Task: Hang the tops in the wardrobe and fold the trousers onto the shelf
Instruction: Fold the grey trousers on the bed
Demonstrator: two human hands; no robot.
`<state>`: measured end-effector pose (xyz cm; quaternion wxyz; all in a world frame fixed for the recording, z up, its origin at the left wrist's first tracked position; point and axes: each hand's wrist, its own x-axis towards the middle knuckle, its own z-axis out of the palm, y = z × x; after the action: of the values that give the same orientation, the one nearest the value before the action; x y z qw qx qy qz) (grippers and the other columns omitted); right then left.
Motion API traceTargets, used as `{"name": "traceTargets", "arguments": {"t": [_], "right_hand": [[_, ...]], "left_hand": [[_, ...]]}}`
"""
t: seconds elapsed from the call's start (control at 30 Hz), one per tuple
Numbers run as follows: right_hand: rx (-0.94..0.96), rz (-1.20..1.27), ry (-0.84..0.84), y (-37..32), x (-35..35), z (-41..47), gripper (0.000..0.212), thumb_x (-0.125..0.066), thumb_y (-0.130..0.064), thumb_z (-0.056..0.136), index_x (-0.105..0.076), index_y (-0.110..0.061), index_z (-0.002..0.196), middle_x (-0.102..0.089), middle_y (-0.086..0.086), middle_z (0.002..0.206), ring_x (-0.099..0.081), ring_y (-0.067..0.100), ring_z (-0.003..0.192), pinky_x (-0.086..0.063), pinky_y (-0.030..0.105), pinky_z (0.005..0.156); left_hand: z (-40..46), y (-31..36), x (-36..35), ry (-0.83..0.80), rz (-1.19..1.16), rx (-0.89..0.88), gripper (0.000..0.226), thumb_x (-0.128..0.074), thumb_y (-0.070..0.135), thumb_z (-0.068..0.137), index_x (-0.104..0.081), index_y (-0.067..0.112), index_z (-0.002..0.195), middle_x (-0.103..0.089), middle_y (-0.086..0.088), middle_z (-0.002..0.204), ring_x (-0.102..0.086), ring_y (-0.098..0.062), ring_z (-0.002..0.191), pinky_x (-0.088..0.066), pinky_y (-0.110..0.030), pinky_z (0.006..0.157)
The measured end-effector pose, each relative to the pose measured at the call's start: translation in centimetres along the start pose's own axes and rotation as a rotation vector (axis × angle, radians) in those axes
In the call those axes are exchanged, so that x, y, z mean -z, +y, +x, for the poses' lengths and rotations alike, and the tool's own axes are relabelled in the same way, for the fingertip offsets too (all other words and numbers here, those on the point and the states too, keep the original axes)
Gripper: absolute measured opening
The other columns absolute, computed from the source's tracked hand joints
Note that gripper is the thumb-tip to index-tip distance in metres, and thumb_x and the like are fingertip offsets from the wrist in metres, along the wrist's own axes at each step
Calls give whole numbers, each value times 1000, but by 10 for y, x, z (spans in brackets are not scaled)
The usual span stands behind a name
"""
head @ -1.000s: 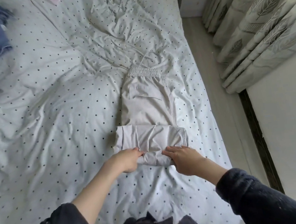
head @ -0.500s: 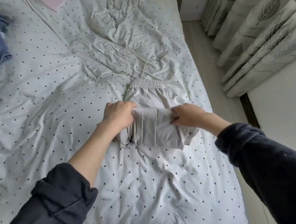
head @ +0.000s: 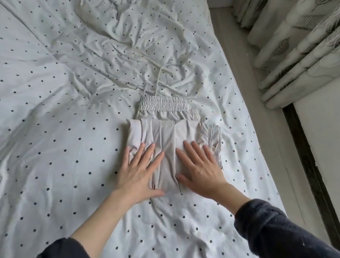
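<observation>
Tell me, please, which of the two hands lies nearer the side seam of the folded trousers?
The right hand. It lies flat on the folded trousers beside the stitched seam at their curtain-side edge; the left hand presses the opposite edge, partly on the dotted sheet.

pale beige trousers (head: 165, 136) lie folded into a compact bundle on a white bedsheet (head: 34, 125) with small dark dots. the elastic waistband (head: 164, 104) shows at the far edge of the bundle, and its drawstring (head: 158, 80) trails away across the wrinkled sheet. the left hand (head: 137, 175) presses flat on the left part of the bundle, fingers spread and straight. the right hand (head: 200, 168) presses flat on the right part in the same way. both forearms come out of dark sleeves (head: 275, 229) pushed up from the wrists. right of the bed runs a strip of floor (head: 252, 100), and beyond it hang leaf-patterned curtains (head: 302, 24).
</observation>
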<state>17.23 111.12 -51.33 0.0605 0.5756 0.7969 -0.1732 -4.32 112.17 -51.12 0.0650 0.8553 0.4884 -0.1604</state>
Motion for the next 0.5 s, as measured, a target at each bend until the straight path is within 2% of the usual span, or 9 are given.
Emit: {"name": "traceTargets", "arguments": {"t": [0.1,0.17,0.27,0.37,0.43,0.5], "right_hand": [[28,-6,-5,7,-19,9,65,-34,-55,86,-47,-15,136,-45,16,143,-44,36,130,-34,51,107],[44,-5,-2,10,-25,11,65,-34,-54,87,-45,-15,137,-42,16,145,-41,36,132,-23,50,108],[90,15,54,13,-21,4,71,-30,-58,90,-35,-14,145,-29,14,152,-28,33,140,-12,48,112],[209,-19,101,14,-16,-20,89,-32,-72,85,-20,-13,150,-18,10,157,-15,29,145,-8,52,114],[252,-79,99,16,-18,-34,98,-50,-70,77,-20,-12,150,-20,11,156,-17,30,144,-13,53,113],[237,-126,115,18,-20,-41,92,-70,-47,72,-29,-11,146,-29,13,153,-27,32,141,-21,52,110]], "left_hand": [[7,8,-9,-36,26,8,138,-73,78,24,-40,13,141,-37,-19,147,-29,-36,137,-18,-60,105],[9,15,-14,1,20,23,138,-83,65,21,-39,11,140,-39,-21,145,-28,-38,136,-15,-62,106],[5,21,-12,122,25,42,121,-90,33,36,-33,11,140,-35,-21,148,-22,-37,139,-12,-63,107],[-7,20,-7,171,56,30,103,-81,14,50,-33,10,140,-27,-18,151,-13,-35,144,-17,-65,107],[-10,20,-4,176,50,20,93,-79,11,52,-39,8,136,-39,-20,145,-28,-36,139,-26,-65,105],[-13,24,0,169,6,15,77,-73,7,53,-49,6,126,-54,-21,132,-49,-38,125,-44,-60,94]]}}
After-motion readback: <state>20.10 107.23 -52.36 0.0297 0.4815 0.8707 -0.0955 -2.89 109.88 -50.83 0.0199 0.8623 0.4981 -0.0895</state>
